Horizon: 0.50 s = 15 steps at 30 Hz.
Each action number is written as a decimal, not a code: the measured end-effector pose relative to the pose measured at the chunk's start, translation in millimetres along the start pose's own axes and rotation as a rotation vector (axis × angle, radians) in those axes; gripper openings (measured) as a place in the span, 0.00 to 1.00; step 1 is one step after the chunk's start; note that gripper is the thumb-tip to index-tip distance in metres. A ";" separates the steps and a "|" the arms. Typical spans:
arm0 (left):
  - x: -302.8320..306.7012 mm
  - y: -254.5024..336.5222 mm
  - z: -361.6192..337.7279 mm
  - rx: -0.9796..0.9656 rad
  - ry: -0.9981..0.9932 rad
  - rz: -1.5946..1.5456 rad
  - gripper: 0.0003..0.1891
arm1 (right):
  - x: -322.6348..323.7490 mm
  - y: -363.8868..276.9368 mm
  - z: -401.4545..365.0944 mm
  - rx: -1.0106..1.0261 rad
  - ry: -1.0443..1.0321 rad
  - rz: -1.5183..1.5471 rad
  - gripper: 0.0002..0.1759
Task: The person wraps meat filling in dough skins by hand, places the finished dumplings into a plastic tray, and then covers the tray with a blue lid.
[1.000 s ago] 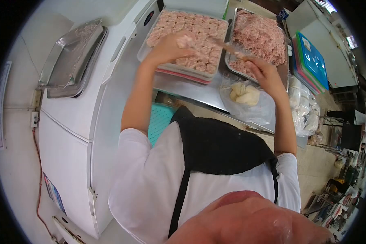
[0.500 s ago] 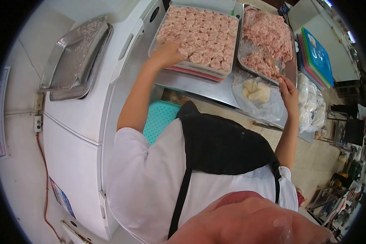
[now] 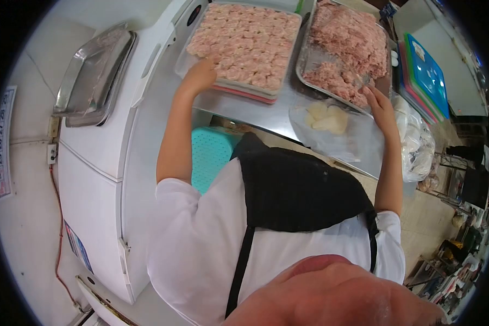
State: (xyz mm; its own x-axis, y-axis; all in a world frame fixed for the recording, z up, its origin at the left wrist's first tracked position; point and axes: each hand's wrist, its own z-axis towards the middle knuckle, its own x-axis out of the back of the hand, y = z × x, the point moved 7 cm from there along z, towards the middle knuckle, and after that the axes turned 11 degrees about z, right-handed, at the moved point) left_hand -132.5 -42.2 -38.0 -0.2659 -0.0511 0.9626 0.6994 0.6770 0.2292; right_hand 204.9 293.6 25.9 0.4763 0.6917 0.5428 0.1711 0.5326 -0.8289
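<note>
The meat dumplings (image 3: 244,43) lie in rows inside a container (image 3: 249,88), beyond the fingers of the left hand (image 3: 201,76); if these are spread, I cannot tell. The right hand's fingers (image 3: 370,94) pinch a utensil (image 3: 365,80), touching the ground meat (image 3: 349,41) ahead of them.

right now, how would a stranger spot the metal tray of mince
Past the black cloth apron is a shiny metal counter. At its right, by the right hand, lies the shallow metal tray. Loose, heaped pink mince sets it apart from the squarish plastic container of neat portions alongside.
</note>
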 end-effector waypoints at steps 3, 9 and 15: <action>18.0 38.7 -26.6 0.042 0.133 -0.101 0.30 | 8.8 27.0 25.7 -0.086 -0.167 -0.277 0.19; 2.6 35.4 -30.3 0.206 0.200 0.097 0.29 | -23.4 62.3 77.8 0.217 -0.237 -0.650 0.16; 66.1 140.4 -64.6 0.320 0.329 0.236 0.23 | -60.3 34.8 44.9 0.368 -0.347 -0.696 0.10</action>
State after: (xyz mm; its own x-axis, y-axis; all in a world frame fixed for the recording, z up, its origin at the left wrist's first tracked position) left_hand -9.1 2.1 67.1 0.1335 -0.0629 0.9891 0.4632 0.8862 -0.0061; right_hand 143.4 292.2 -29.6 0.0660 0.2271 0.9716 0.0077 0.9736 -0.2281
